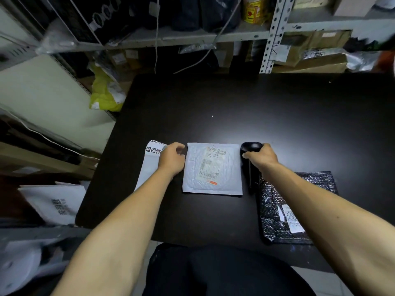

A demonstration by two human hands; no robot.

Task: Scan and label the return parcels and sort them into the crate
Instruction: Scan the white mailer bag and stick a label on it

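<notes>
A white bubble mailer (212, 168) with a shipping label and barcode lies flat on the black table (235, 107), in front of me. My right hand (261, 155) grips a black handheld scanner (249, 165) that lies just right of the mailer. My left hand (172, 158) hovers with curled fingers at the mailer's left edge, over a white label strip (149, 161) printed with black characters. Whether its fingers pinch anything is hidden. A black bubble mailer (284, 207) with a white label lies at the near right, partly under my right forearm.
Metal shelving (271, 35) packed with boxes and bags stands behind the table. A yellow bag (102, 92) sits left of the table's far corner. White parcels (55, 201) lie on the floor to the left. The table's far half is bare.
</notes>
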